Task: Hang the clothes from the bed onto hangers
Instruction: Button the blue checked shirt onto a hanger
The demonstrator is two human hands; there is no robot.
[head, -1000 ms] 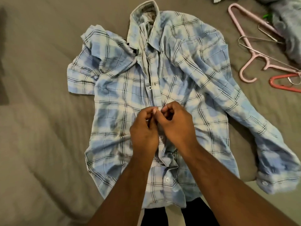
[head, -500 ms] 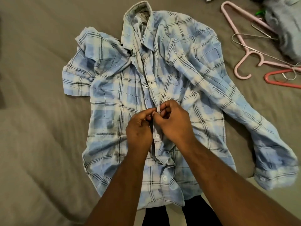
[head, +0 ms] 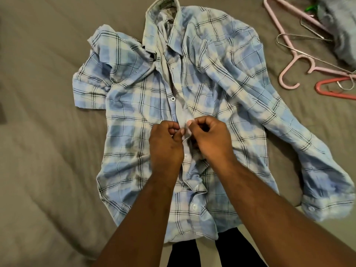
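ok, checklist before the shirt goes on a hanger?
1. Shirt flat on bed, front up: ok.
2. Left hand and right hand both pinch the front placket: ok.
3. Placket open where they pinch: cannot tell, the fingers hide it.
4. Sleeves laid out: not ok, one is bunched at the shoulder.
5. Pink hanger on the bed, in view: ok.
6. Pink hanger free to lift: not ok, wire hanger lies across it.
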